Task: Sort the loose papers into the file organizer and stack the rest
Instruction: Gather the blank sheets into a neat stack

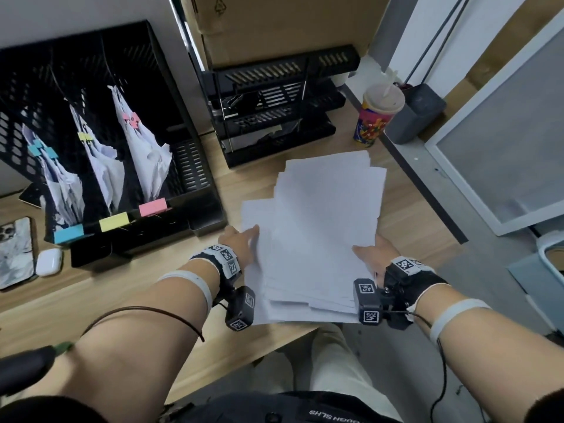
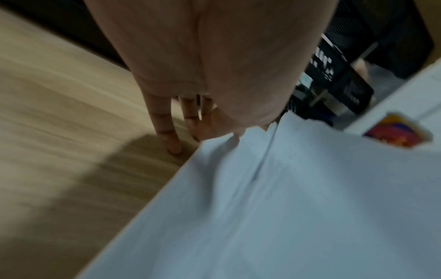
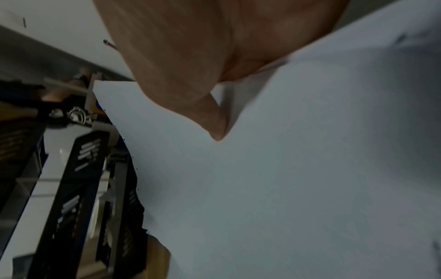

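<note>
**White sheets gathered at the tabletop's near edge**

White paper, loose and uneven, lies in a fanned stack (image 1: 320,230) on the wooden tabletop (image 1: 128,288), to the right of the black file organizer (image 1: 100,141). The left hand (image 1: 241,242) rests with straight fingers (image 2: 167,128) against the stack's left side; the right hand (image 1: 374,254) pinches its right edge, thumb on top. Thin sheets like these are likely light, floppy and quick to slide apart, so a hold on both long sides seems safest. Clipped bundles already fill three organizer slots. Beyond the stack stand black letter trays (image 1: 274,111); a colourful cup (image 1: 374,117) stands to their right, with a phone (image 1: 15,251) and an earbud case (image 1: 48,262) left of the organizer.
</note>
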Demonstrator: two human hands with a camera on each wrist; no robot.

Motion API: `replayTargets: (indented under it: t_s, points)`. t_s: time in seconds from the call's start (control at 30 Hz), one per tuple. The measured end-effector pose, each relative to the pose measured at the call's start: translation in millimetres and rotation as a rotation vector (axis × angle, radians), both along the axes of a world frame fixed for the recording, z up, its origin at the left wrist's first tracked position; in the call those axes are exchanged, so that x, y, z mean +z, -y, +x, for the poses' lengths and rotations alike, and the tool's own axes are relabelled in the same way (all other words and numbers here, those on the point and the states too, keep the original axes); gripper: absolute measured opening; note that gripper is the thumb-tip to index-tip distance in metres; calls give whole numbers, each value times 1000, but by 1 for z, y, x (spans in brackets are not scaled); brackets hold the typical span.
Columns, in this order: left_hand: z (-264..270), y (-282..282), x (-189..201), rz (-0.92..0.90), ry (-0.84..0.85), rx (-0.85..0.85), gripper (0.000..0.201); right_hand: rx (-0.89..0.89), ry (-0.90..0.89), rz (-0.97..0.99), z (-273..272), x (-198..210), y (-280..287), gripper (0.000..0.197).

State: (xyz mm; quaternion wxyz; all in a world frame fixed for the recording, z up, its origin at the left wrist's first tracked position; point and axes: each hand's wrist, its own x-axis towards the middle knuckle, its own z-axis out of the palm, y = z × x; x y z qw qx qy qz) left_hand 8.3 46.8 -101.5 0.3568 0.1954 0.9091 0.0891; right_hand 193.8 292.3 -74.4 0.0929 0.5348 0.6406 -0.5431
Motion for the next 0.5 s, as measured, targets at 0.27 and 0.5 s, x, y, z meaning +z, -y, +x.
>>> replayTargets:
  t_s: [0.27,0.5]
  points:
    - [-5,-6,4,286,131,491,61,307,206,142,-38,9,42,53]
    - [-4,-6,-1,214,174,524,31,259,234,-2,-48,4,46,64]
